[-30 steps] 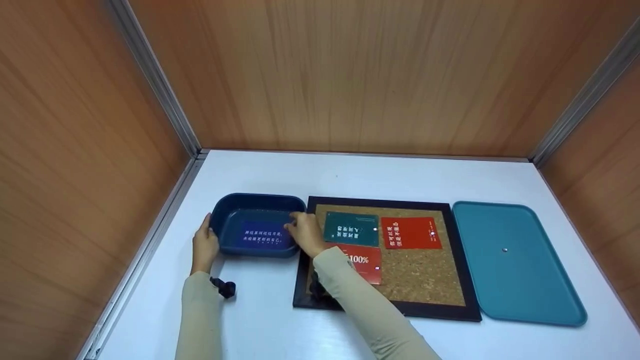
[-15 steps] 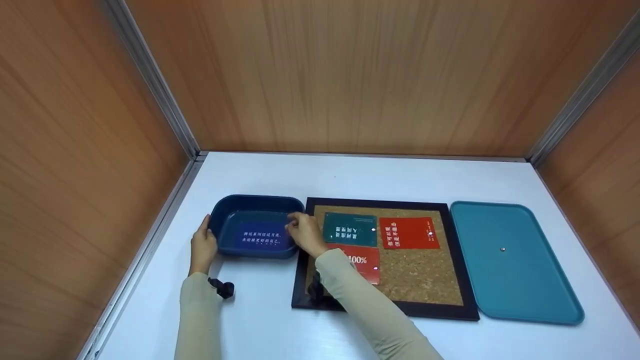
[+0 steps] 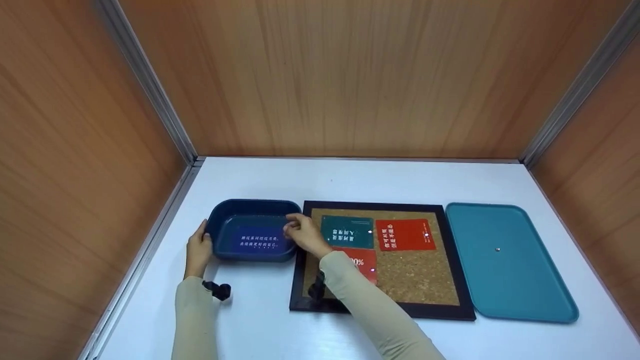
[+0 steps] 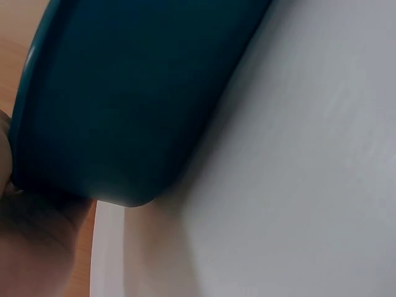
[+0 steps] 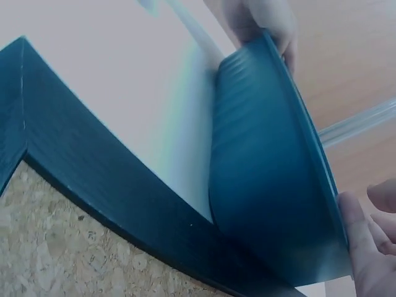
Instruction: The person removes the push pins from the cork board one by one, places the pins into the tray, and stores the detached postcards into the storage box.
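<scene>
In the head view a dark blue basin point(image 3: 254, 258) sits on the white table with a purple-blue card point(image 3: 262, 240), printed in white, lying in it. My left hand point(image 3: 199, 250) grips its left rim; the right wrist view also shows this left hand point(image 5: 263, 21) at the far end. My right hand point(image 3: 306, 235) is over the basin's right rim, fingers bent above the inside. In the right wrist view its thumb point(image 5: 354, 226) meets the rim and the index finger stands apart. Whether those fingers pinch the rim is not clear.
A black-framed cork board point(image 3: 415, 277) adjoins the basin. On it lie a green card point(image 3: 347, 232), a red card point(image 3: 406, 235) and a second red card point(image 3: 367, 262), partly behind my right sleeve. A teal tray point(image 3: 510, 280) with a small shiny dot lies right of the board.
The head view has shifted slightly, moving the whole scene a little left and down. Both hands stay at the basin, and the cards lie as before.
</scene>
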Tool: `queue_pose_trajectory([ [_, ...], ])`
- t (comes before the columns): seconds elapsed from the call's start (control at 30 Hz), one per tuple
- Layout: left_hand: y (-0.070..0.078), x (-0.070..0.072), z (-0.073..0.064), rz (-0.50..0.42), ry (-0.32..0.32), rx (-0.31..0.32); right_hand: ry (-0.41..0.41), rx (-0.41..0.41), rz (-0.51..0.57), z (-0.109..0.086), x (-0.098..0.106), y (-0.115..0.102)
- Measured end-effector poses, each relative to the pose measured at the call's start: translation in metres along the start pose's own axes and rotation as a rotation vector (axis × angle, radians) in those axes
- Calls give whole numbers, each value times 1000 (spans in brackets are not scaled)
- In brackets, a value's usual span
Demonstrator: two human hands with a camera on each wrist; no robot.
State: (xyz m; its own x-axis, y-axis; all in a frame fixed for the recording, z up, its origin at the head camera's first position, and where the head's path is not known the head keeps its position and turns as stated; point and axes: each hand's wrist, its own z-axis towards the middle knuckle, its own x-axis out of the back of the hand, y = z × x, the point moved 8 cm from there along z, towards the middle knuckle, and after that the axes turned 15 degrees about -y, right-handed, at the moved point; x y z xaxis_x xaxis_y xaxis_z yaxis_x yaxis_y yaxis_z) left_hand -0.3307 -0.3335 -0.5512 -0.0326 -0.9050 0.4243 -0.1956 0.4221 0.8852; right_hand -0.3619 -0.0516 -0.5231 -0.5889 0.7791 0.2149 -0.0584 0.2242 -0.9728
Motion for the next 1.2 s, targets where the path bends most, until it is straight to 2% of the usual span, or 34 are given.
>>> queue_pose_trajectory([
  [0.17, 4, 0, -2, 27, -52, 20, 0, -30, 120, 0, 3, 4],
  [0.33, 8, 1, -4, 129, -101, 65, -6, -45, 178, -1, 7, 7],
  [0.47, 13, 1, -5, 228, -94, 70, -20, -48, 197, -4, 10, 7],
  [0.67, 34, -2, -5, 328, -48, 1, -43, -67, 149, -8, 19, 8],
  [0.9, 66, -21, -6, 468, -35, -67, -92, -66, 54, -18, 33, 10],
  [1.2, 102, -60, -9, 610, -72, -170, -153, -53, 32, -34, 54, 16],
])
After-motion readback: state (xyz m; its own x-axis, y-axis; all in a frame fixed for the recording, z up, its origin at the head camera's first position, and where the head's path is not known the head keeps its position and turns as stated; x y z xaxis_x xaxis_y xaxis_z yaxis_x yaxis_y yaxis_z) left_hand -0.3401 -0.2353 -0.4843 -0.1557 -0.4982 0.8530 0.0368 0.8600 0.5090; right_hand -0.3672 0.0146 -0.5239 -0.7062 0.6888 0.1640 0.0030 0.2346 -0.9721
